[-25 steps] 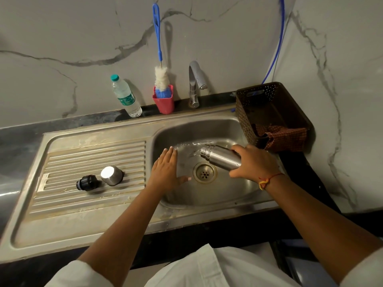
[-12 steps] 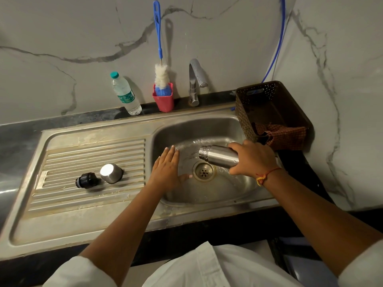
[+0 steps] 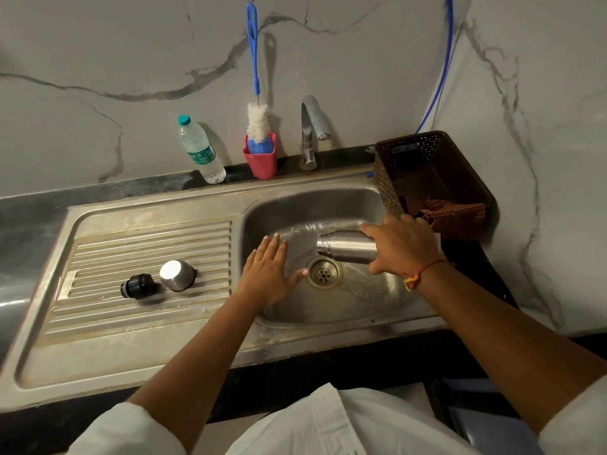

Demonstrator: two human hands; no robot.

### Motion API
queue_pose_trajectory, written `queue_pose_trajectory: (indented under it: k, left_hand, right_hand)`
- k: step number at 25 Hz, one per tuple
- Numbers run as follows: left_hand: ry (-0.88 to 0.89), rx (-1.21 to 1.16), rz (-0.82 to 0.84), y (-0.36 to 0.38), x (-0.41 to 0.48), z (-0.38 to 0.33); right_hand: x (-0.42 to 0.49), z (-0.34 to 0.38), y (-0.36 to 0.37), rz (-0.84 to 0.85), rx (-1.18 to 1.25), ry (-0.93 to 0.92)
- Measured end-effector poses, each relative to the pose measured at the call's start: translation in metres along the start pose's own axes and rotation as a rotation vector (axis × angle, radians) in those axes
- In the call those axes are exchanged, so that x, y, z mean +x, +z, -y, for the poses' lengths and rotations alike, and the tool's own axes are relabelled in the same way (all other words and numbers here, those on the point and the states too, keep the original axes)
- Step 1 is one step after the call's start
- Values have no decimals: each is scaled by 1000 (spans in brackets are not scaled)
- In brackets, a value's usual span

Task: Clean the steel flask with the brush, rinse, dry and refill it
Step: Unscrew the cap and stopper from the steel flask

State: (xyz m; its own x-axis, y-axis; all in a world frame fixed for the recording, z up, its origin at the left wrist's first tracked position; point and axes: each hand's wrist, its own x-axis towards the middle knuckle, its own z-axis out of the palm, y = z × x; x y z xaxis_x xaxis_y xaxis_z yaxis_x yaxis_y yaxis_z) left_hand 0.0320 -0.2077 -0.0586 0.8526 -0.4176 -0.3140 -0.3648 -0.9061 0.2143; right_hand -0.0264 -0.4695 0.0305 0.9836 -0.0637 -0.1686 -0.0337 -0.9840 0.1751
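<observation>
Right hand (image 3: 399, 246) gripped steel flask (image 3: 346, 246) sideways, mouth toward flat, empty left hand (image 3: 266, 274); emptying fully likely needed mouth tipped down over drain (image 3: 323, 274) between hands.

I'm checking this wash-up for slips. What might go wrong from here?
The right hand grips the flask near its base, sideways over the wet sink; it might slip and hit the basin. The steel cap and black stopper lie loose on the drainboard, to the left of the left hand; a careless sweep might knock them off.
</observation>
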Motion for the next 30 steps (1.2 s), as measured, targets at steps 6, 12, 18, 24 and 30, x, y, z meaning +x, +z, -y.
queue_pose_trajectory:
  k: [6, 12, 18, 24, 30]
  left_hand:
    - [9, 11, 2, 3, 0, 3]
    - [24, 13, 11, 4, -3, 5]
    - [19, 14, 6, 8, -6, 5]
    - [12, 13, 1, 10, -11, 8]
    - [-38, 4, -8, 10, -18, 6]
  right_hand:
    - [2, 6, -13, -21, -79, -28]
    - [5, 14, -21, -56, -130, -54]
    - [5, 19, -27, -67, -154, -82]
    - [6, 22, -30, -84, -156, -120]
    - [10, 18, -30, -122, -166, -180]
